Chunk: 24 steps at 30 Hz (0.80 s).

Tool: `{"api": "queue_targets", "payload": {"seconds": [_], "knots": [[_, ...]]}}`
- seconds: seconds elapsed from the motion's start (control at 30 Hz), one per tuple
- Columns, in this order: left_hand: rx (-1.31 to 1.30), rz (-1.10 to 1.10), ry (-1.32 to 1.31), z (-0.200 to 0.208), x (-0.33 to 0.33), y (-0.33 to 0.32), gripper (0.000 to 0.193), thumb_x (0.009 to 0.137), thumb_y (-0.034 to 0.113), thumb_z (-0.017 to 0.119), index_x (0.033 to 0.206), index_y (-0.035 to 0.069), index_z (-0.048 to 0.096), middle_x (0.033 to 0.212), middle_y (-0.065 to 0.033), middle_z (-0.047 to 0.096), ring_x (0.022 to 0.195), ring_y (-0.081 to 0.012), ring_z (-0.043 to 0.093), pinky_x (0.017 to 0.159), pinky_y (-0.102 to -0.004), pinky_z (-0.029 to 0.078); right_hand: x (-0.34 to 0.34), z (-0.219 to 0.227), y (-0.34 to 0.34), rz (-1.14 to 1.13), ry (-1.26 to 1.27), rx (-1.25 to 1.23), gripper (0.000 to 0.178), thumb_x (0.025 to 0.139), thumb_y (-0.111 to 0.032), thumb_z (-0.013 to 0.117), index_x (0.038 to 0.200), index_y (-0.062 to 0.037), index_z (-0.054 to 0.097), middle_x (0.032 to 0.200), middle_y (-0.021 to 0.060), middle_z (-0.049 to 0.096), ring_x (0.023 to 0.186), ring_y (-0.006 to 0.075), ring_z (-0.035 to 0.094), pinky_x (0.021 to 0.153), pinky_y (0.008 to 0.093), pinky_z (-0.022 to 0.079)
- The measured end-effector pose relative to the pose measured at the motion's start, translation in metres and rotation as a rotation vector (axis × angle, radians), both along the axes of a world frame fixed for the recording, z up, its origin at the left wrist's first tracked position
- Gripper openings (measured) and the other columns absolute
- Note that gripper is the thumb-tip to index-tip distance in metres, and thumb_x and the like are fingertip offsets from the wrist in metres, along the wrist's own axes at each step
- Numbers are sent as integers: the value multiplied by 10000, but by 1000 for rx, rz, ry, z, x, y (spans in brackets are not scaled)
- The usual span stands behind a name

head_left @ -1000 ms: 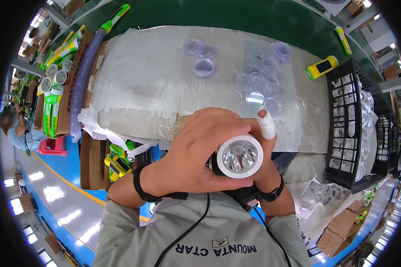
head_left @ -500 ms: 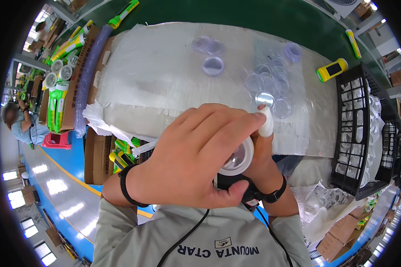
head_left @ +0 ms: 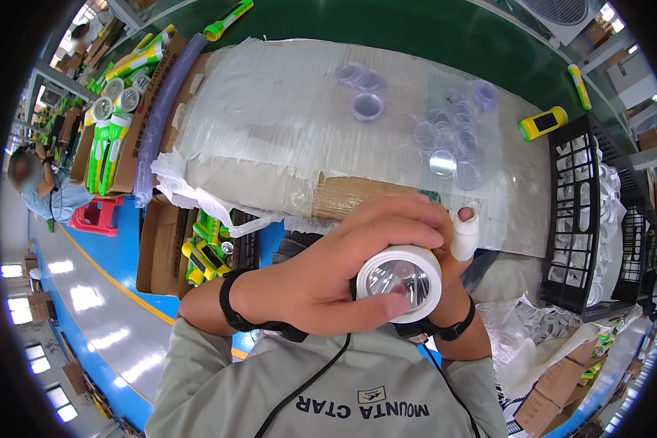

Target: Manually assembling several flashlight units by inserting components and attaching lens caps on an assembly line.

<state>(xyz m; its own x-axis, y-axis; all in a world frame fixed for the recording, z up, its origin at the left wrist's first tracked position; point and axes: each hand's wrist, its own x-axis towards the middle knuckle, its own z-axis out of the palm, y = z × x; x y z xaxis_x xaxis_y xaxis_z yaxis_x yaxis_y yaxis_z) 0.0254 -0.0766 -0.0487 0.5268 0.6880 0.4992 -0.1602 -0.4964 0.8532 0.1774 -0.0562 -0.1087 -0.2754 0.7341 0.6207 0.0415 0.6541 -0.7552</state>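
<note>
Close in front of my chest is a flashlight with a white rim and a shiny reflector (head_left: 378,281), its open face turned up toward me. My left hand (head_left: 328,266) curls round the head from the left, thumb lying across the rim and over the reflector. Behind it, my right hand (head_left: 452,281) grips the body, which is mostly hidden; a white wrap covers one raised finger (head_left: 465,237). Past my hands, several clear round discs (head_left: 425,136) lie on the plastic-covered table (head_left: 270,109), one shining brightly (head_left: 442,163).
Green and yellow flashlights (head_left: 109,150) fill a carton at the left, beside a rolled plastic sheet (head_left: 169,102). More sit in a lower box (head_left: 157,255). At the right stands a black crate (head_left: 573,212) with white rings. A yellow flashlight (head_left: 543,123) lies beyond it. Another person sits far left.
My left hand has drawn back from over the flashlight and shifted down, uncovering its reflector. Its fingers have left the wrapped finger and now curl round the rim. The view has shifted slightly.
</note>
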Motion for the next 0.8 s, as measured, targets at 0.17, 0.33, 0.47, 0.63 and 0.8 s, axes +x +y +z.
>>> {"api": "queue_targets", "payload": {"seconds": [0.17, 0.33, 0.47, 0.63, 0.8], "knots": [[12, 60, -4, -3, -2, -7, 392, 851, 107, 540, 1218, 19, 432, 1218, -165, 453, 1150, -333, 413, 999, -420, 286, 5, -6, -11, 79, 57, -75, 682, 749, -183, 741, 1303, -147, 344, 952, 114, 595, 822, 233, 602, 713, 338, 480], [22, 35, 53, 3, 0, -9, 393, 879, 110, 510, 1241, 13, 394, 1203, -153, 455, 1143, -315, 405, 1003, -409, 276, 9, -6, -14, 133, 128, -127, 647, 786, -191, 708, 1304, -133, 326, 989, 118, 588, 851, 216, 600, 751, 333, 480], [10, 63, 65, 1, 4, -11, 386, 893, 123, 501, 1245, 14, 385, 1187, -148, 456, 1136, -306, 400, 1000, -404, 279, 9, -10, -19, 193, 176, -196, 619, 816, -197, 683, 1305, -123, 311, 1018, 122, 582, 875, 203, 599, 781, 329, 481], [-50, 31, 86, 0, 4, -12, 401, 928, 224, 468, 1249, 1, 380, 1235, -154, 450, 1235, -321, 345, 1028, -431, 267, 11, -13, -20, 259, 235, -280, 585, 853, -205, 650, 1307, -109, 293, 1054, 127, 575, 905, 186, 598, 819, 324, 481], [-74, 14, 100, 2, 7, -12, 410, 918, 221, 470, 1246, -7, 377, 1243, -166, 426, 1238, -312, 341, 1029, -422, 267, 9, -1, -30, 197, 318, -285, 455, 912, -196, 567, 1279, -113, 311, 1074, 126, 567, 917, 175, 597, 821, 315, 485]]}}
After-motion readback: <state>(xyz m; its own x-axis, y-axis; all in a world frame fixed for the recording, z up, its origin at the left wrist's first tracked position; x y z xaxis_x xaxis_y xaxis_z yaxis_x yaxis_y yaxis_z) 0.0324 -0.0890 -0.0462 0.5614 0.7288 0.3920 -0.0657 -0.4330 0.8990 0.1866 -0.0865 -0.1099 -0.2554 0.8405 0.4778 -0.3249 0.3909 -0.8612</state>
